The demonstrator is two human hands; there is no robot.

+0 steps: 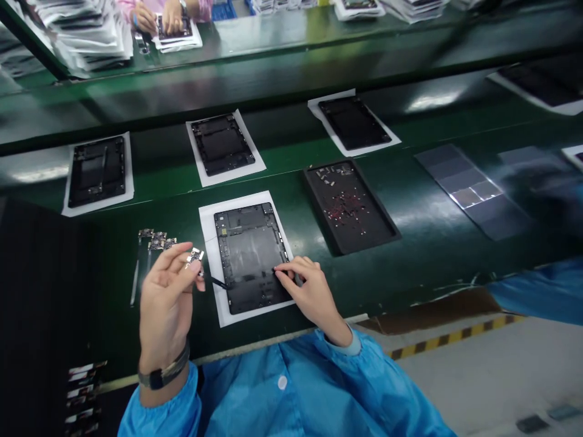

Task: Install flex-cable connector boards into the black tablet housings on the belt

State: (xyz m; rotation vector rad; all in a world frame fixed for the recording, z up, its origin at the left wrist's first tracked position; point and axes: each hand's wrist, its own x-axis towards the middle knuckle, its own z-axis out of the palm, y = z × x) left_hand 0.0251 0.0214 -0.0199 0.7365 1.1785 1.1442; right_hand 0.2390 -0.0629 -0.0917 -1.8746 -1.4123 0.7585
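My left hand (170, 288) is raised to the left of a black tablet housing (250, 255), a small circuit board (195, 256) pinched between thumb and fingers. A thin dark strip (219, 283) reaches from beside those fingers to the housing's left edge; I cannot tell what it is. The housing lies with its inside up on a white sheet (212, 243). Over its right side, my right hand (307, 285) has thumb and forefinger pressed together. Something grey shows under that palm, and what the fingertips hold is too small to name.
Several small boards (157, 240) lie at the left. A black tray (350, 206) holds small parts with red wires. Other housings (221, 144) lie on sheets along the back. Clear plastic sheets (469, 188) are at the right. Across the bench, a person's hands (170, 17) work.
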